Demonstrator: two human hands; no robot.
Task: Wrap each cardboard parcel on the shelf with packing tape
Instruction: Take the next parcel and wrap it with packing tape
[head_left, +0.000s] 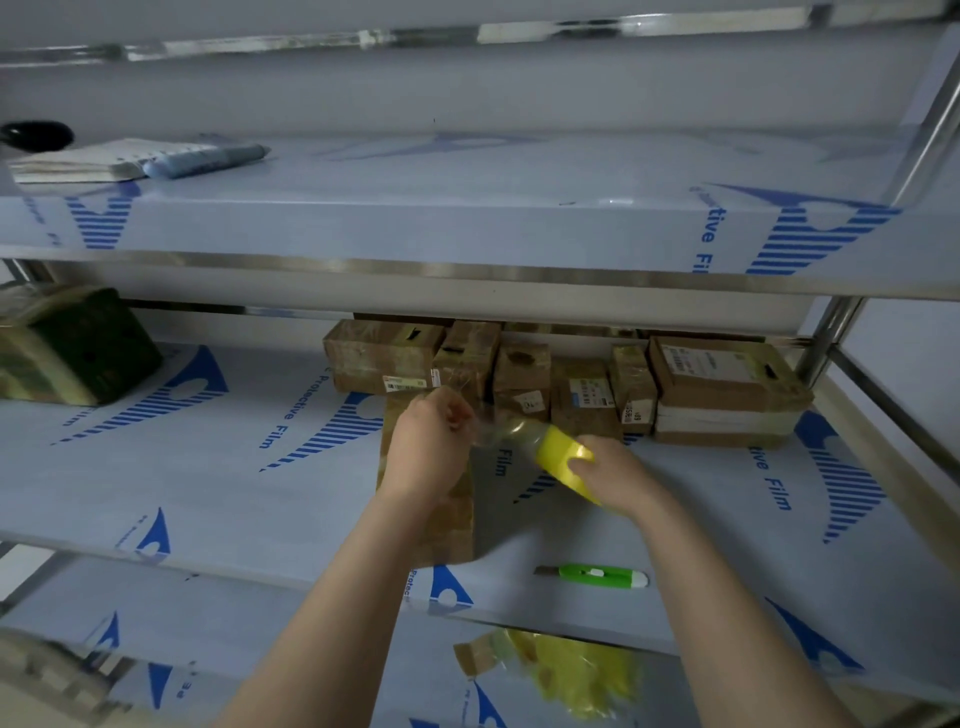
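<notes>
At the left edge of the middle shelf (208, 467) sits a dark green wrapped block (78, 353), tilted. Near the middle a brown parcel (447, 525) lies flat, reaching from near the front edge back toward the rear.

The left hand (428, 447) is over the parcel's far half. Its fingers are curled and pinch the end of a clear strip of tape (501, 428) (the strip is blurred, so the exact grip is hard to read). Whether the palm touches the parcel cannot be told.

The strip runs right and slightly down to a yellow roll (563, 460). The right hand (618, 480) grips the roll with its fingers wrapped round the rim, above the shelf just right of the parcel.

Behind both hands, along the back edge, a stack (571, 384) of brown parcels stands in a row. Several carry white labels, and the rightmost pile ends near the right rear post.

Near the front edge, right of the parcel, a green knife (597, 576) lies flat with its blade end pointing left. On the lower shelf beneath it are crumpled yellow scraps (576, 675).
</notes>
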